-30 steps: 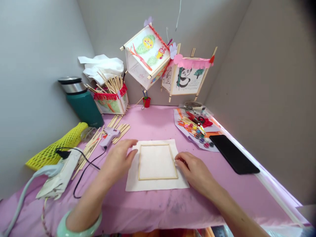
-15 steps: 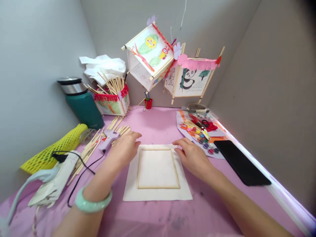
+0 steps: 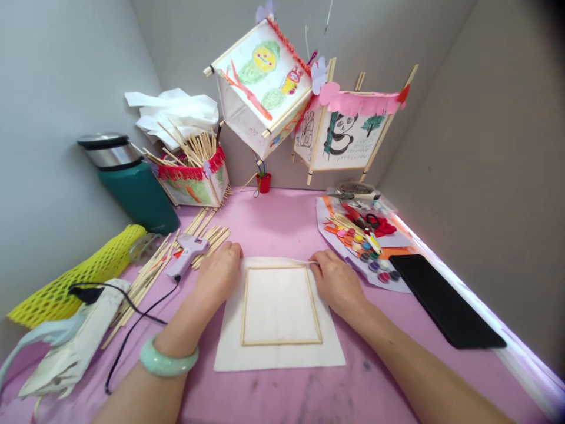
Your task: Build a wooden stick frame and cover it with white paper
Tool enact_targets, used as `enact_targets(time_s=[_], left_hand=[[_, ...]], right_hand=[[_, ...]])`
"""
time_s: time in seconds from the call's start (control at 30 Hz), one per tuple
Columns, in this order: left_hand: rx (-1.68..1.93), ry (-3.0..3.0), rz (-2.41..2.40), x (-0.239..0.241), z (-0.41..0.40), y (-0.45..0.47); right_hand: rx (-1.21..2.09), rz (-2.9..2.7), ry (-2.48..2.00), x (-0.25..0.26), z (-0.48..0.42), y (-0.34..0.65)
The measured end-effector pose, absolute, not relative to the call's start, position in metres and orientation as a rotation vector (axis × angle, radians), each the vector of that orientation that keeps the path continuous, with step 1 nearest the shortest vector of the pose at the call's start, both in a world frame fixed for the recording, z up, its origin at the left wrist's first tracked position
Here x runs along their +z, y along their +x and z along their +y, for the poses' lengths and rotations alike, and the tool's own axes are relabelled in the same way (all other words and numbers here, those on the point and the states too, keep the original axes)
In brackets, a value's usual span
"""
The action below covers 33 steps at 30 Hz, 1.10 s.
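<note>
A white sheet (image 3: 282, 358), like paper or thin cloth, lies on the pink table cover. On it rests a square frame of thin wooden sticks (image 3: 282, 341), with a margin of sheet around it. At the far left corner my left hand (image 3: 220, 271), a pale green bangle (image 3: 169, 357) on its wrist, is closed on the sheet's edge; its fingertips are partly hidden. My right hand (image 3: 339, 281) pinches the far right corner between thumb and fingers. The far edge rises slightly between the hands.
Left are a lilac glue gun (image 3: 189, 253), loose sticks (image 3: 143, 282), a power strip (image 3: 83, 341), yellow netting (image 3: 75, 274) and a teal bottle (image 3: 136, 191). Decorated lanterns (image 3: 265, 82) hang behind. Right are paint pots (image 3: 375, 265) and a black phone (image 3: 445, 300).
Both hands have gone from open fingers near the far corners to closed on the sheet's edge. The view has shifted slightly.
</note>
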<state>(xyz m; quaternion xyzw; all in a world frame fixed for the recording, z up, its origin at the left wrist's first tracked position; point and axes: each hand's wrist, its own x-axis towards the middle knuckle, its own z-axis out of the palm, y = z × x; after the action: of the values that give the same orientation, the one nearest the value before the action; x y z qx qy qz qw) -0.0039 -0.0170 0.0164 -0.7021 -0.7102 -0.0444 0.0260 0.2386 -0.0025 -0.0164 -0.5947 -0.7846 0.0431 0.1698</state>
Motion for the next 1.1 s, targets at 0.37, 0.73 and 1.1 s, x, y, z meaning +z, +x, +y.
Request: enact_targets(time_s=[0.37, 0.73, 1.1], left_hand=[[-0.404, -2.268, -2.069, 0.026, -0.059, -0.001], [-0.398, -2.584, -1.926, -0.003, -0.102, -0.003], [-0.399, -2.68, -1.892, 0.0, -0.096, -0.007]], right_hand=[[0.179, -2.25, -1.463, -0.001, -0.034, 0.252], [0.107, -2.446, -1.307, -0.022, -0.062, 0.257], [0.124, -2.448, -1.297, -0.026, -0.06, 0.257]])
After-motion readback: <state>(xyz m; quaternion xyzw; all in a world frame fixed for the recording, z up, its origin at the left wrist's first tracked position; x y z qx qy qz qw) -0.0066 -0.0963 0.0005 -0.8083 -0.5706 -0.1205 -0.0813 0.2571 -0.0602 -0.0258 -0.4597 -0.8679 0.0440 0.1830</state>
